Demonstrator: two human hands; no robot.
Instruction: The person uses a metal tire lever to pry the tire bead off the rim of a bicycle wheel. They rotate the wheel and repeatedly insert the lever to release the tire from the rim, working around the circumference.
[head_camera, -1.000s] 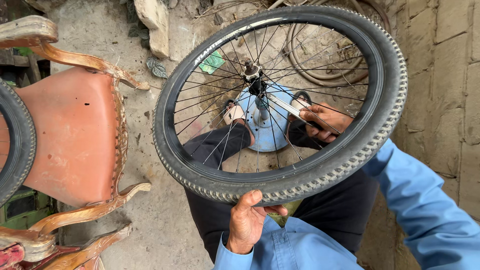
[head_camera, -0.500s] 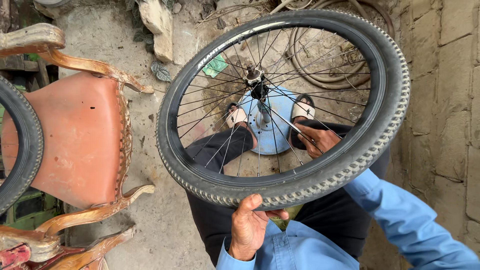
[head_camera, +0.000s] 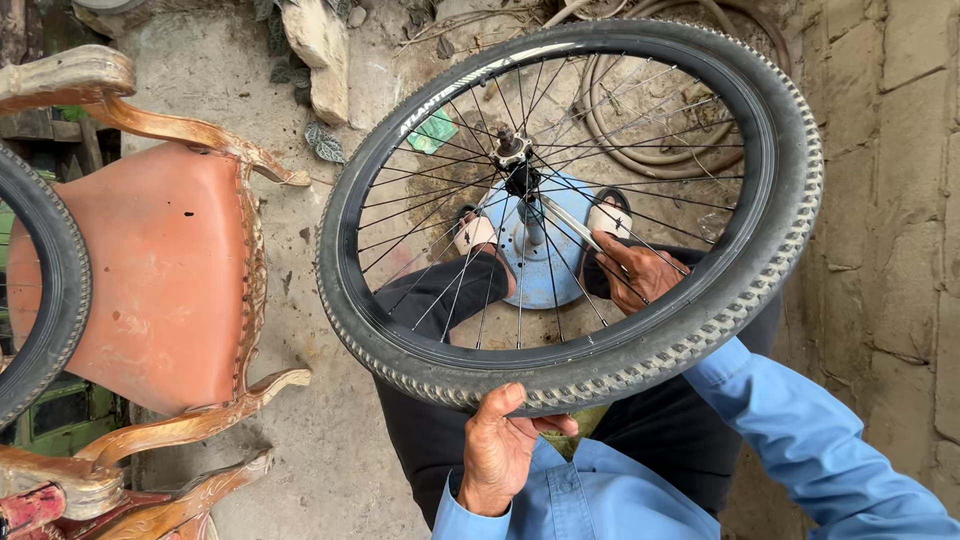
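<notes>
Gripping the bicycle wheel (head_camera: 570, 210) at its lower tyre edge, the left hand (head_camera: 505, 445) keeps a clenched grip near bottom centre.

Reaching through the spokes at centre right, the right hand (head_camera: 640, 275) has its grip closed on a thin metal tool (head_camera: 570, 222) beside the hub (head_camera: 515, 160). One white label runs along the rim at upper centre; one green packet (head_camera: 432, 130) lies on the ground behind it. Two sandalled feet flank one blue stand (head_camera: 545, 265). One orange chair (head_camera: 150, 270) fills the left, one second tyre (head_camera: 45, 290) at far left.
</notes>
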